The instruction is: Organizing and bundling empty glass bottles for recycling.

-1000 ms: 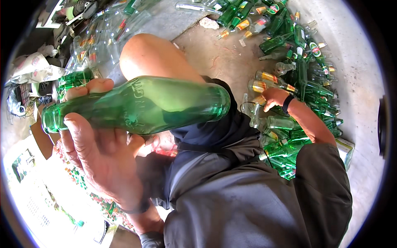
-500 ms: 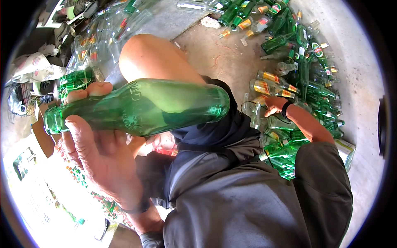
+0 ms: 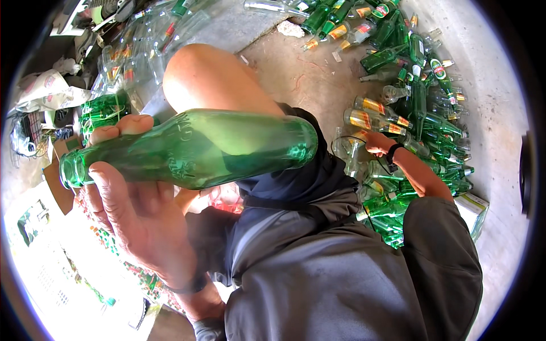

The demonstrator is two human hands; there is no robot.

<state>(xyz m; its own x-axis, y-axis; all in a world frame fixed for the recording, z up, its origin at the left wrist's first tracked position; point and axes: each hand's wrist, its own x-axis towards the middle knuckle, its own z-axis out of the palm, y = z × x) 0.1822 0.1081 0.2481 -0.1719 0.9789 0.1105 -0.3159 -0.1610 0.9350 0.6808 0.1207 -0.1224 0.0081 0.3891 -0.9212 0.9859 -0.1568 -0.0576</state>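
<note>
My left hand (image 3: 151, 233) is closed round the neck end of an empty green glass bottle (image 3: 227, 150). The bottle lies almost level in front of me, mouth to the left, base to the right; raised lettering shows on its side. On the right, my right hand (image 3: 377, 143), with a black band at the wrist, reaches down among the bottles on the floor. Its fingers are curled in beside clear bottles with orange labels (image 3: 359, 119); what they hold, if anything, is hidden. A thin dark cord (image 3: 340, 138) loops close by.
Many green bottles (image 3: 418, 102) and clear ones are heaped along the pale wall (image 3: 500, 96). Clear bottles (image 3: 153, 51) also lie at the far left. Green bottles (image 3: 102, 116) stand bundled beyond my left hand. My bent knee (image 3: 199, 77) is behind the held bottle.
My right hand has drawn back slightly to the right and up, and its fingers look more curled. The green bottle stays in my left hand, almost still.
</note>
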